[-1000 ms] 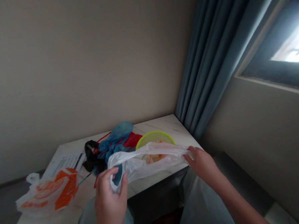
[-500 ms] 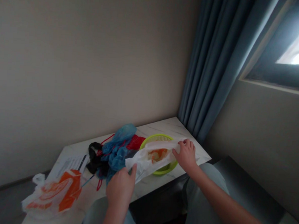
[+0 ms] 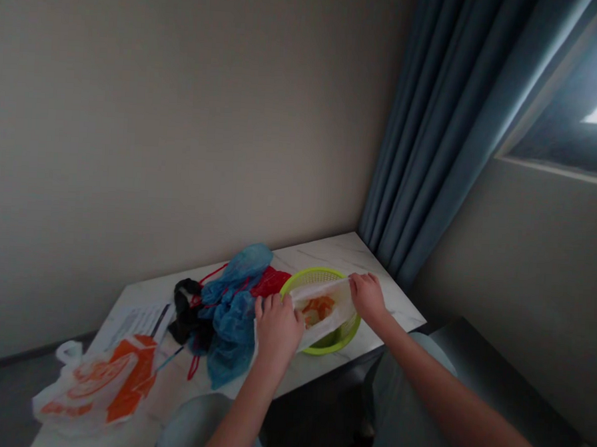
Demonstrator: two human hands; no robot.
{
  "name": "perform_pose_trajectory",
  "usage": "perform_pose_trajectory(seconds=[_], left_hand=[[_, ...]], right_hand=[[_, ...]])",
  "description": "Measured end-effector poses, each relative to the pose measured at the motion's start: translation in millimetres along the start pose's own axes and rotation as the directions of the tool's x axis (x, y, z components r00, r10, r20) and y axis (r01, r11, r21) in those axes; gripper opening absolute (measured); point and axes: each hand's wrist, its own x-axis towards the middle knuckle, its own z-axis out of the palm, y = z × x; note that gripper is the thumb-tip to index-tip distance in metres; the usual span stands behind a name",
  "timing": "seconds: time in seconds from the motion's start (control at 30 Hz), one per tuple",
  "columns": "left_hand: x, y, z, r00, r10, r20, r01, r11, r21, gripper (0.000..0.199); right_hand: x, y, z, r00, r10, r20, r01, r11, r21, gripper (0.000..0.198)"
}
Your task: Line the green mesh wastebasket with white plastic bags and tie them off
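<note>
A white plastic bag [image 3: 338, 311] with an orange print is stretched between my two hands, over the front of a lime-green plastic basket [image 3: 333, 347]. My left hand [image 3: 279, 326] is closed on its left end, and part of the bag hides under that hand. At the other end, the fingers of my right hand [image 3: 367, 297] pinch the bag. Just left of my left hand lies a heap of crumpled bags: blue ones [image 3: 236, 313], a red one [image 3: 271, 282] and a black one [image 3: 188, 308].
Another white bag with orange print [image 3: 104, 383] lies on the left part of the marble-patterned table [image 3: 322, 248], over a printed sheet [image 3: 136, 322]. A wall stands behind the table, with a blue curtain [image 3: 422, 156] at its right corner. My knees are under the front edge.
My left hand has moved right along the white bag and taken a new grip, so the hands are closer together. My right hand has shifted slightly left, still holding its end.
</note>
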Motion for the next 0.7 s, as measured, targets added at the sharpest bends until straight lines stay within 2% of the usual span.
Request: perform_pose_trajectory(seconds=[0.13,0.3,0.43,0.5,0.6,0.7], left_hand=[[23,-16,27,0.998,-0.011,0.058,0.015,0.996,-0.082,0.036],[54,-48,63,0.994,0.105,0.040,-0.087,0.946,-0.312,0.033],[73,-59,81,0.998,0.064,-0.004,-0.059,0.885,-0.462,0.031],[81,-61,89,1.000,-0.004,0.003,0.005,0.842,-0.540,0.030],[93,-63,102,0.983,-0.116,0.142,0.182,0.688,-0.702,0.029],[103,-66,117,0.941,-0.186,0.282,0.337,0.440,-0.833,0.032]], right_hand=[[23,19,8,0.995,0.058,0.079,-0.060,0.998,0.030,0.029],[50,42,27,0.989,0.079,0.126,-0.098,0.984,0.148,0.025],[71,51,43,0.981,0.006,0.193,-0.057,0.965,0.257,0.027],[80,54,51,0.970,0.003,0.242,-0.086,0.939,0.334,0.028],[89,58,61,0.951,0.034,0.307,-0.174,0.881,0.440,0.027],[91,61,70,0.907,0.079,0.414,-0.305,0.801,0.515,0.033]])
